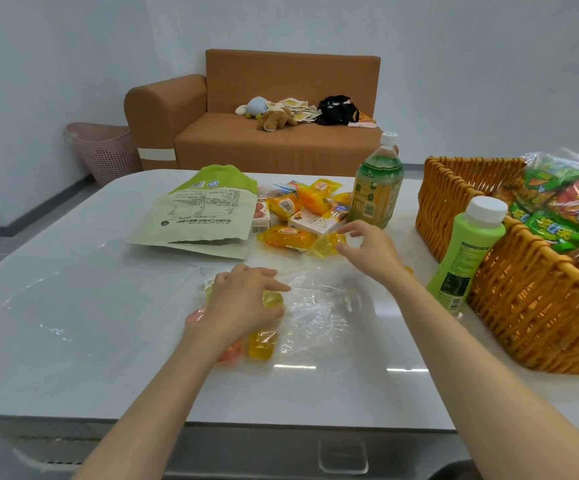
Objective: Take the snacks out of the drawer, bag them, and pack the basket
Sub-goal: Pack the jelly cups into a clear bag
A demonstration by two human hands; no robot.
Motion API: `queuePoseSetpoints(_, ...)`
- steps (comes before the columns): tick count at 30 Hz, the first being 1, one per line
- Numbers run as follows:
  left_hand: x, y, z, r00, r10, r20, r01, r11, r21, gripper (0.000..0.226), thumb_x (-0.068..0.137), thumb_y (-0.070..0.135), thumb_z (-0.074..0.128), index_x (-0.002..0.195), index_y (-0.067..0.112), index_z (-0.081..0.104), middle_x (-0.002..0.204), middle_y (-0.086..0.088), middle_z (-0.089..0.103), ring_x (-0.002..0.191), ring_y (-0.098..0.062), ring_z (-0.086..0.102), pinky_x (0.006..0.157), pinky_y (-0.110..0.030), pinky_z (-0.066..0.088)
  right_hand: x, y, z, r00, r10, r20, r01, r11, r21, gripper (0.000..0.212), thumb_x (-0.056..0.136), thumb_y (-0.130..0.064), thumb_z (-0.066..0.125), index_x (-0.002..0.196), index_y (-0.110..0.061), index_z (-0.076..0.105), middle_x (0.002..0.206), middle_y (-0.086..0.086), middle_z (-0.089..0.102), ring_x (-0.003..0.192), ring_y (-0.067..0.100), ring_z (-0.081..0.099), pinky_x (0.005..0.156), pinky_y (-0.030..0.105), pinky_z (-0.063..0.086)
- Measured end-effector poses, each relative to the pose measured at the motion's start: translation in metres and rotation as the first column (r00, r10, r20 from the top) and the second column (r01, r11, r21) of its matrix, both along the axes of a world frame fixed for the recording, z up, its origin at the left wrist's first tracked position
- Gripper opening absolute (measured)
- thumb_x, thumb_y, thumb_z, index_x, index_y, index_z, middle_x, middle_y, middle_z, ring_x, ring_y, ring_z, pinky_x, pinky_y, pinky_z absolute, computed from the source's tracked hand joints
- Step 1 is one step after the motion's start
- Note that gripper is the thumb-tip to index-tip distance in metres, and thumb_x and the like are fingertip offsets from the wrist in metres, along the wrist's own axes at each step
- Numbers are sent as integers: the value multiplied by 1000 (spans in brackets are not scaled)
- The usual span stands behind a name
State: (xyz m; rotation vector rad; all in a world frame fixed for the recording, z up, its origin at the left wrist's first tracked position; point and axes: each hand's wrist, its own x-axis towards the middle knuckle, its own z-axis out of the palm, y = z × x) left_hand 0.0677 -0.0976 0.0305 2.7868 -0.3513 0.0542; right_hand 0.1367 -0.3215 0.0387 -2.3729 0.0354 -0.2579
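A clear plastic bag [319,313] lies flat on the white table [108,341] with several yellow and orange jelly cups [263,342] inside it. My left hand [246,303] rests on the bag's left part, its fingers curled over a yellow jelly cup. My right hand [367,247] reaches beyond the bag, and its thumb and fingers pinch a yellow jelly cup [327,244] at the edge of a pile of yellow snack packets [301,202]. A wicker basket [537,306] at the right holds bagged green and red snacks [558,199].
A pale green paper pouch [205,216] lies at the back of the table, with small snack boxes [315,220] beside it. A green tea bottle [378,188] stands behind my right hand; a light green bottle [464,254] stands against the basket. A brown sofa [281,140] is beyond.
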Motion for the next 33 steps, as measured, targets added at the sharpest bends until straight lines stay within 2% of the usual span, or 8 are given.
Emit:
queuePoseSetpoints(6,12,1,-1,999,-33,-25,33,999,-5,31,79,48,68,111,47,65,135,26,46,127,-10,32,95,-30,20,29,14,-30,989,96,-108,-120,964,-238,53,91,-36,60,140,-41,39,157,4,16,142,35,10,112,48,23)
queuePoseSetpoints(11,18,6,-1,995,-76,-60,77,997,2,32,79,51,68,110,48,66,133,25,46,127,-12,30,98,-31,21,41,15,-34,997,51,-58,-66,956,-285,39,85,-35,67,121,-34,50,141,3,36,125,30,40,93,41,43)
queuePoseSetpoints(15,19,8,0,992,-102,-72,102,995,-6,34,80,53,67,113,49,64,135,26,46,127,-12,30,98,-31,21,41,14,-35,996,53,-75,-73,956,-286,38,87,-35,65,121,-28,51,131,4,44,121,31,37,93,38,39)
queuePoseSetpoints(22,9,18,7,994,-94,-63,63,925,-376,25,86,46,66,109,41,71,119,22,65,114,4,53,95,-16,40,17,24,-2,999,44,18,-48,930,364,38,84,-34,72,114,-17,56,117,-2,56,104,14,51,78,26,43)
queuePoseSetpoints(25,1,17,7,998,-49,-50,21,889,-458,26,88,46,62,111,39,71,115,20,67,112,5,55,91,-15,40,-3,15,38,972,228,-59,-118,687,717,40,81,-32,73,115,-15,60,117,1,63,96,14,58,73,25,46)
queuePoseSetpoints(28,-3,18,5,996,-50,-80,4,866,-500,28,90,46,60,114,37,69,118,21,65,117,3,53,100,-23,42,-27,-7,59,779,617,-113,-237,456,858,26,85,-26,65,109,-18,66,109,4,64,97,18,61,82,28,51)
queuePoseSetpoints(30,-3,19,5,995,-49,-86,-4,848,-530,27,90,44,59,114,36,70,118,20,65,117,4,52,98,-19,40,-37,-13,61,618,735,-280,-320,560,764,25,90,-24,59,112,-13,64,108,9,62,92,17,61,80,27,52)
queuePoseSetpoints(33,-2,20,8,995,-50,-82,-5,826,-564,26,91,42,59,113,35,70,116,20,66,113,8,52,88,-7,37,-42,-9,49,527,577,-624,-342,816,466,32,94,-22,57,123,-8,57,113,8,58,82,14,61,74,24,55)
